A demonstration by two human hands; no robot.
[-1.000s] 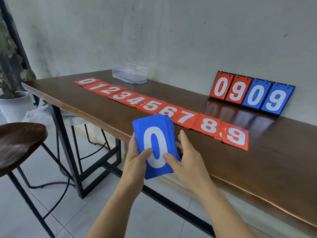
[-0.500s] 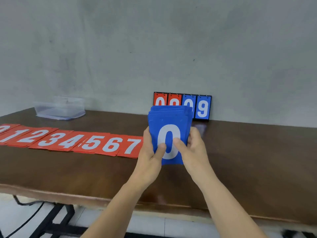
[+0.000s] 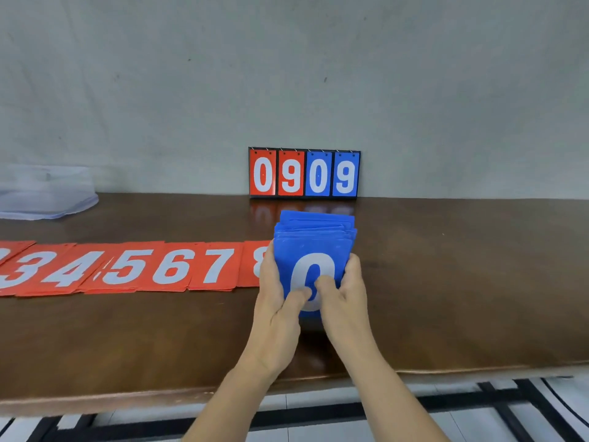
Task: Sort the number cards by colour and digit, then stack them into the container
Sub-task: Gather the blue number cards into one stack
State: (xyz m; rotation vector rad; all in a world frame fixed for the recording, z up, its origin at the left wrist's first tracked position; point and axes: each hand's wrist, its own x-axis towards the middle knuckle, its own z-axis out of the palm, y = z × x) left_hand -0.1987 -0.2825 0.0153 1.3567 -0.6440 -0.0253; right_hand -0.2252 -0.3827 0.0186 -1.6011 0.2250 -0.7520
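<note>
A stack of blue number cards (image 3: 314,240), a white 0 on top, is held over the middle of the brown table (image 3: 446,282). My left hand (image 3: 277,301) grips its left edge, thumb on the face. From the other side my right hand (image 3: 345,298) grips it, thumb also on the 0. A row of red number cards (image 3: 143,267) lies flat to the left, digits 3 to 8 in view; the blue stack hides the row's right end. The clear plastic container (image 3: 44,194) stands at the far left by the wall.
A small flip scoreboard (image 3: 304,173) showing 0 9 0 9, two red and two blue panels, leans against the grey wall behind the stack. The table's front edge (image 3: 159,400) runs below my forearms, with black frame bars and floor tiles under it.
The view has swung from the table's end to face the wall squarely. Both hands have carried the blue stack over the table and lowered it near the red row's right end.
</note>
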